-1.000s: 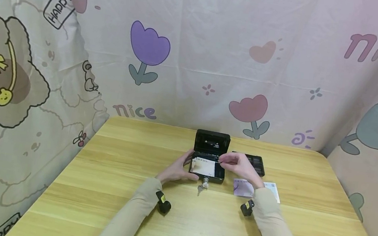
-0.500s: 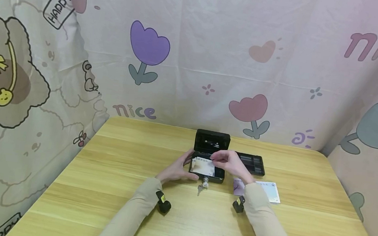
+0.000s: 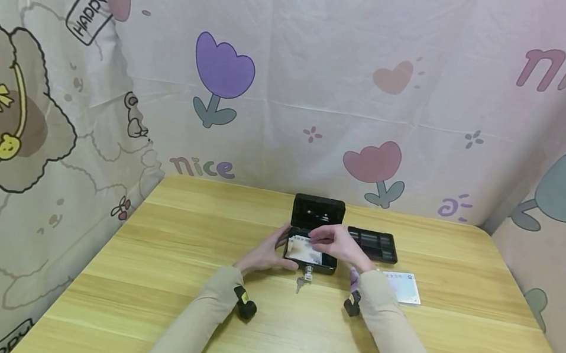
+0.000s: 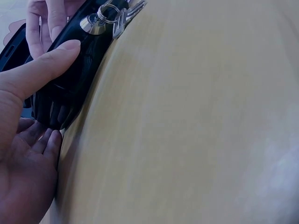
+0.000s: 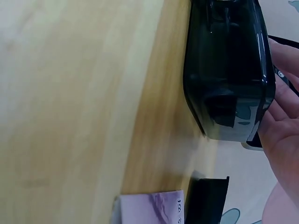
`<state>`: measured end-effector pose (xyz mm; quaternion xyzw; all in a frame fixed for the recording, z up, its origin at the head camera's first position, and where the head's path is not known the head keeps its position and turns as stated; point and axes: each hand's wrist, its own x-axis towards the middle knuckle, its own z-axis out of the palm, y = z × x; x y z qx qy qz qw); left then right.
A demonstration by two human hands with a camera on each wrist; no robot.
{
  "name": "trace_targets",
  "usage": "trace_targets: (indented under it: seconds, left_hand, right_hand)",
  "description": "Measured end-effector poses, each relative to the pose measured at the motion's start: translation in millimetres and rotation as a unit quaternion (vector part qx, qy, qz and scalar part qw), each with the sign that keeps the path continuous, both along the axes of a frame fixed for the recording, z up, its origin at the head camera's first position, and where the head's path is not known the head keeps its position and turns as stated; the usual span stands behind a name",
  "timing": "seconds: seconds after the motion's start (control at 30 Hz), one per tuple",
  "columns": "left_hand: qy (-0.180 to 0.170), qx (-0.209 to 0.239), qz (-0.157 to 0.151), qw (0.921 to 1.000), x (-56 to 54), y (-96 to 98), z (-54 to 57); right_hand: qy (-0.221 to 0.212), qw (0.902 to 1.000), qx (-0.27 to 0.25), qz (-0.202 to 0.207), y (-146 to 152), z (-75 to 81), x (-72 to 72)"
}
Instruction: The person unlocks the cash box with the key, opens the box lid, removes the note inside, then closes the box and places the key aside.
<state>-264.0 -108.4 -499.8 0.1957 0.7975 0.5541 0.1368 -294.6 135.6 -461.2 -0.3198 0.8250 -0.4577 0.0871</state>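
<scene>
A black box (image 3: 323,269) stands on the worktop (image 3: 191,218), its lid (image 3: 318,211) raised at the back. Inside lies a pile of pale paper notes (image 3: 303,252), filling the left and middle of the box. The left hand (image 3: 269,252) grasps the box at its left end, thumb on the front wall and fingers against the side. The right hand (image 3: 340,246) is bent over the notes; whether its fingers pinch one, I cannot tell. A key (image 3: 300,285) hangs from the front lock (image 3: 308,272). A black divided tray (image 3: 385,247) lies right of the box, and nearer the person are a pale blue note (image 3: 407,287) and a purple note (image 5: 152,207).
</scene>
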Motion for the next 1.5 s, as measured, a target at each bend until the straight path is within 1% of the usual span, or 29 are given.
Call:
trace_targets:
  seconds: [0.2,0.37,0.5,0.8,1.03,1.33,1.5]
  left_hand:
    - [-0.002,0.003,0.001,1.0,1.0,0.3,0.5]
    - [-0.002,0.001,0.0,1.0,1.5,0.4,1.7]
    - [-0.004,0.002,0.0,1.0,1.7,0.9,2.2]
    - [-0.003,0.002,0.002,1.0,1.6,1.3,1.3]
    - [0.0,-0.001,0.004,1.0,1.6,1.4,1.1]
    - [-0.001,0.0,0.006,1.0,2.0,1.6,1.3]
    - [-0.002,0.003,0.008,1.0,3.4,1.5,2.5]
  right_hand:
    - [-0.005,0.9997,0.023,-0.004,-2,0.1,-1.1]
    - [0.008,0.999,0.044,-0.011,-4,-1.0,-2.8]
    - [0.007,0.9984,0.053,-0.016,-6,-1.7,-4.7]
    - [0.005,0.9983,0.056,-0.015,-8,1.9,-4.0]
    - [0.01,0.9981,0.057,-0.018,-8,0.7,-5.4]
    - [-0.006,0.9978,0.062,-0.022,-10,0.2,-4.9]
    - [-0.007,0.9976,0.065,-0.023,-11,1.0,-4.6]
